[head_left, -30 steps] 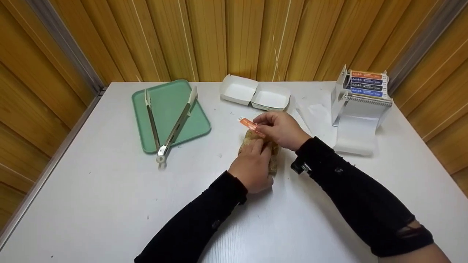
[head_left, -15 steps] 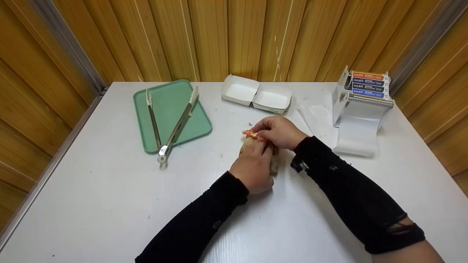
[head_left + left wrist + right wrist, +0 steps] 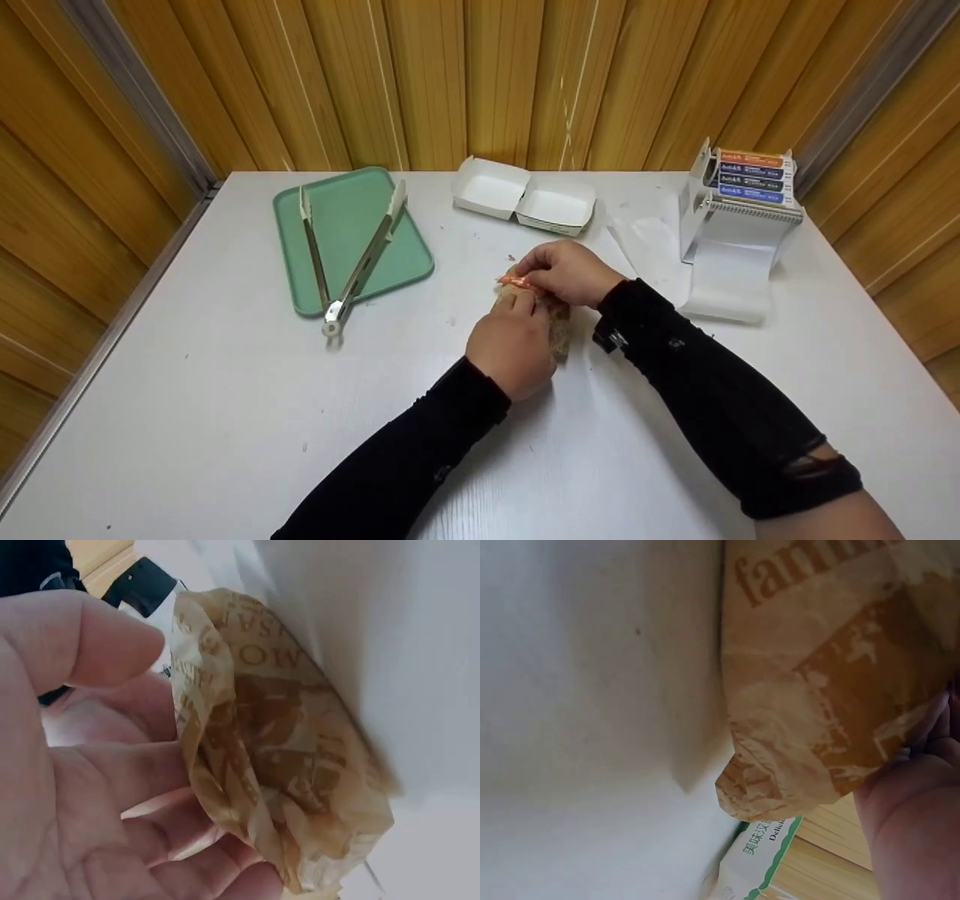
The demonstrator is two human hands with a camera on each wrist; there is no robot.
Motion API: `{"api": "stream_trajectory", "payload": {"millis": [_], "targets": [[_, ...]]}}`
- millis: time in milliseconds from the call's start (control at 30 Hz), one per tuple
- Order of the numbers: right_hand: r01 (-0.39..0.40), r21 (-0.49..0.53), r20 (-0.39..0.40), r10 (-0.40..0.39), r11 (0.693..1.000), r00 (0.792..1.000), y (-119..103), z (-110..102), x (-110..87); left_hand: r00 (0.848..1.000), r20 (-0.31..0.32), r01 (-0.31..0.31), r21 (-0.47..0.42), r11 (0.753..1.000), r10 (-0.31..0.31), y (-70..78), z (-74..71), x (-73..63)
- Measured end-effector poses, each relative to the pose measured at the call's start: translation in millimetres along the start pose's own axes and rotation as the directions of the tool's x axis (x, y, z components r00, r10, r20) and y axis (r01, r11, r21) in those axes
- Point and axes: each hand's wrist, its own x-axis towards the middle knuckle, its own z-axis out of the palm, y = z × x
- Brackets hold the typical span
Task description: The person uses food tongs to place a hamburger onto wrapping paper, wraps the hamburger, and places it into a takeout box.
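A parcel wrapped in tan printed greaseproof paper (image 3: 559, 339) lies on the table, mostly covered by the hands in the head view. Its folded end (image 3: 300, 742) shows in the left wrist view and its crumpled side (image 3: 810, 697) in the right wrist view. My left hand (image 3: 511, 349) presses on top of the parcel with its fingers, the thumb standing apart from the paper. Between thumb and fingers, my right hand (image 3: 574, 271) pinches an orange sticker label (image 3: 516, 282) against the parcel's far end. The label's right part is hidden under that hand.
Tongs (image 3: 367, 262) lie spread across a green tray (image 3: 341, 199) at the left. An unfolded white carton (image 3: 487, 187) stands at the back. To the right are a label dispenser (image 3: 750, 217) with its backing strip hanging out and some thin white paper (image 3: 652, 244).
The right hand has brought the label down and slightly nearer, onto the parcel. The left hand's fingers have drawn back a little and bent more on top of it.
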Motion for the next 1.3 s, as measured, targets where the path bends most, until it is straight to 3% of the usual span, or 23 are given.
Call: {"api": "stream_trajectory", "payload": {"millis": [133,267,533,833,1300], "targets": [[-0.004,-0.011,0.002,0.004,1.000,1.000,-2.3,1.5,-0.7,0.999,-0.024,-0.035,0.099,0.994,0.037,2.5,3.2,-0.5],[-0.004,-0.039,-0.003,0.004,0.999,1.000,-4.1,3.3,-1.2,0.998,-0.012,-0.053,0.142,0.988,0.055,2.5,4.1,-0.2],[0.009,-0.164,0.010,-0.007,0.986,1.000,-10.6,5.4,-2.9,0.999,-0.016,-0.029,0.108,0.994,0.031,4.6,1.5,-2.6],[0.003,-0.400,0.018,0.005,0.916,1.000,-25.0,8.3,-1.1,0.999,-0.036,-0.018,0.085,0.996,0.021,5.0,3.2,-2.3],[-0.025,-0.452,0.042,0.050,0.892,0.998,-35.9,9.7,-0.7,0.999,-0.044,-0.020,0.074,0.997,0.023,4.4,6.1,-1.9]]}}
